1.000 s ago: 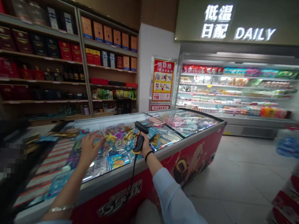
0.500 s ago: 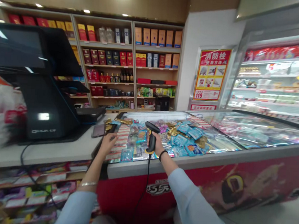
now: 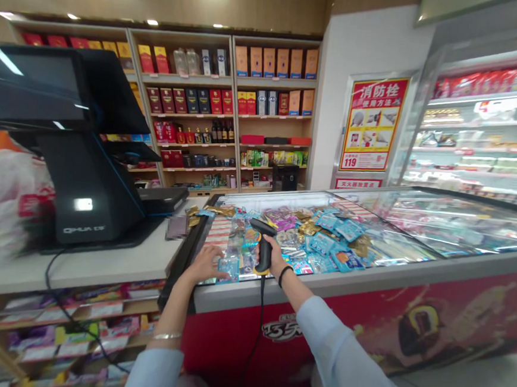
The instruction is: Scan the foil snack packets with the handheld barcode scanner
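Observation:
My right hand (image 3: 276,258) is wrapped round the handle of a black barcode scanner (image 3: 263,255) with a yellow base; its cable hangs down the freezer front. My left hand (image 3: 206,264) lies palm down over the near left corner of the freezer top, fingers apart. Its fingertips are at a clear blue packet (image 3: 230,269), and I cannot make out whether they press on it. Beyond the scanner, several blue snack packets (image 3: 321,243) lie heaped on the glass lid with gold packets (image 3: 308,228) and purple packets (image 3: 285,220).
On the counter (image 3: 113,268) at left stand a checkout terminal (image 3: 101,199) and a white plastic bag (image 3: 5,197). The chest freezer (image 3: 366,297) runs off to the right. Shelves of boxes (image 3: 275,63) line the back wall, beside a red and yellow fire hydrant sign (image 3: 372,125).
My left hand has moved right and slightly down, from the freezer's left edge to the clear blue packet. The scanner stays in my right hand. The view has shifted slightly.

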The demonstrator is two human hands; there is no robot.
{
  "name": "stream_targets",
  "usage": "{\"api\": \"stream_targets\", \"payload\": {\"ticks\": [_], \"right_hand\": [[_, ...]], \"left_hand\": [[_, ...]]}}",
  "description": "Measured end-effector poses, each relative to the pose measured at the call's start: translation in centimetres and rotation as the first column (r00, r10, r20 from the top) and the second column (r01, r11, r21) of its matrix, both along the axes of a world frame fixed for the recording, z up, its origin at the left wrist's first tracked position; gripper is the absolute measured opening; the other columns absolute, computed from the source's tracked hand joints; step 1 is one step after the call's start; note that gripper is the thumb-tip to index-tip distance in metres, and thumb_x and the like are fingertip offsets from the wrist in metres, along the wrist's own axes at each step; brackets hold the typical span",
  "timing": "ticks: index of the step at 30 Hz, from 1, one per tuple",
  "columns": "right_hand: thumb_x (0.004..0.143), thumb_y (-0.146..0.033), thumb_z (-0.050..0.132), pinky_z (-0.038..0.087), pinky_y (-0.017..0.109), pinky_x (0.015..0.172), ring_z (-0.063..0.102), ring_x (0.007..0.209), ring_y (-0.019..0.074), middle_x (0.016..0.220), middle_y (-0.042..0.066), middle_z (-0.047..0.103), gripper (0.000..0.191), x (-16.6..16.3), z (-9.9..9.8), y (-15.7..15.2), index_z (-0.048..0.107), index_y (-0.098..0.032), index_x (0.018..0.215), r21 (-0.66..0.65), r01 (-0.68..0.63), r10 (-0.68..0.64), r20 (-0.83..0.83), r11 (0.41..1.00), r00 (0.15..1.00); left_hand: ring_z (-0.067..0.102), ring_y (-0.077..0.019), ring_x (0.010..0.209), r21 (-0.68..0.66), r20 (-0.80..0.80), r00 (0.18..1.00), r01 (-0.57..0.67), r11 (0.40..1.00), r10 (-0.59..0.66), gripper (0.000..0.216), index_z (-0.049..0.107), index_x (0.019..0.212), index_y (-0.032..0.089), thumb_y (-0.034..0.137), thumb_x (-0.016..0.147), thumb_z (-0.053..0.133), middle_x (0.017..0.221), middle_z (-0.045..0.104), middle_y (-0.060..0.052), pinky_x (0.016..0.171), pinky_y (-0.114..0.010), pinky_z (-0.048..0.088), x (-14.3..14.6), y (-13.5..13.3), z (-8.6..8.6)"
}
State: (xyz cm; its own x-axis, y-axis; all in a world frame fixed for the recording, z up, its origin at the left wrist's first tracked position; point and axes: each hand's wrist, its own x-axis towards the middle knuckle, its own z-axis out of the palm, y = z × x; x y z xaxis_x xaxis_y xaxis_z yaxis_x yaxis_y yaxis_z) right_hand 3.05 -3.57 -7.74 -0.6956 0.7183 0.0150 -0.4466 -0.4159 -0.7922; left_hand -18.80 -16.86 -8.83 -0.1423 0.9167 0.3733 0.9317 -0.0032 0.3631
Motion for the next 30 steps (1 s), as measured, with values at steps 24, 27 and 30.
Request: {"api": "stream_targets", "payload": {"ticks": [24, 27, 30], "right_hand": [[0.083, -0.043, 0.051, 0.038, 0.021, 0.032, 0.049, 0.033, 0.0119, 0.045, 0.0, 0.054, 0.033, 0.4, 0.4, -0.4, 0.055, -0.017, 0.065, -0.057, 0.072, -0.076, -0.073, 0.996, 0.994], [0.086, -0.043, 0.048, 0.038, 0.021, 0.033, 0.048, 0.033, 0.0114, 0.045, -0.001, 0.053, 0.034, 0.6, 0.4, -0.5, 0.056, -0.016, 0.067, -0.073, 0.06, -0.066, -0.079, 0.995, 0.995], [0.087, -0.042, 0.049, 0.039, 0.02, 0.034, 0.048, 0.033, 0.0111, 0.045, -0.001, 0.053, 0.034, 0.9, 0.3, -0.8, 0.056, -0.015, 0.067, -0.065, 0.058, -0.062, -0.053, 0.996, 0.997]], "left_hand": [[0.066, -0.0268, 0.09, 0.341, 0.457, 0.787, -0.585, 0.735, 0.415, 0.058, 0.036, 0.141, 0.017, 0.035, 0.088, 0.052, 0.109, 0.066, -0.015, 0.08, -0.038, 0.05, 5.7, 3.6, 1.8], [0.064, -0.0269, 0.097, 0.413, 0.41, 0.842, -0.514, 0.752, 0.35, 0.064, 0.029, 0.147, 0.019, 0.037, 0.089, 0.05, 0.126, 0.059, -0.017, 0.08, -0.036, 0.049, 8.1, 3.7, 2.0], [0.065, -0.0284, 0.089, 0.353, 0.348, 0.847, -0.515, 0.781, 0.401, 0.069, 0.024, 0.151, 0.018, 0.039, 0.09, 0.049, 0.124, 0.06, -0.019, 0.076, -0.038, 0.048, 9.5, 3.5, 2.2]]}}
